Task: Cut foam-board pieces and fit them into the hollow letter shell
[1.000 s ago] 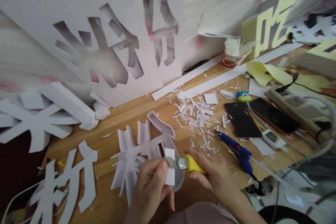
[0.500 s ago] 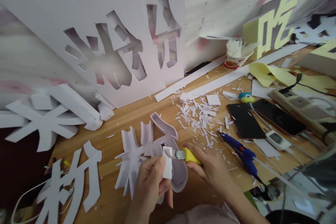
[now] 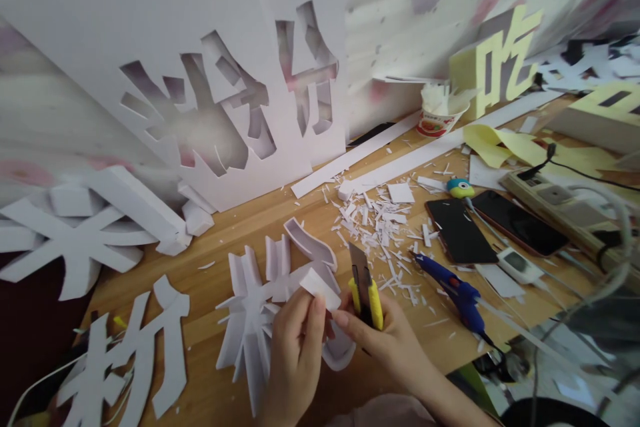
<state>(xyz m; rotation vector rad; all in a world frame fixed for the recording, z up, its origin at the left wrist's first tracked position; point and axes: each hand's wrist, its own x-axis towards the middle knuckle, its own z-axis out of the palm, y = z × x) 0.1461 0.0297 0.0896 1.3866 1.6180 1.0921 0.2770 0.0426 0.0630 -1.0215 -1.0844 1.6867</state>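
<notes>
Between its thumb and fingers, my left hand (image 3: 299, 340) pinches a small white foam board piece (image 3: 320, 288). My right hand (image 3: 385, 340) grips a yellow utility knife (image 3: 368, 300), its blade extended and pointing up, away from the piece. The right thumb and index reach to the lower right edge of the piece; whether they touch it I cannot tell. Beneath and behind both hands lies a white walled letter form (image 3: 249, 307) with raised edges, partly covered by them. A heap of white offcuts (image 3: 375, 220) is spread just past the knife.
A blue glue gun (image 3: 453, 287) lies at right, near two phones (image 3: 460, 230) and a power strip (image 3: 555, 193). Flat white cut-out characters (image 3: 165, 347) lie at left. A board with cut-out openings (image 3: 280, 147) leans at the back, near a paper cup (image 3: 435, 121).
The knife has come away from the white piece and turned blade-up in my right hand. My left hand has tilted the piece, and my right fingers have moved closer to it.
</notes>
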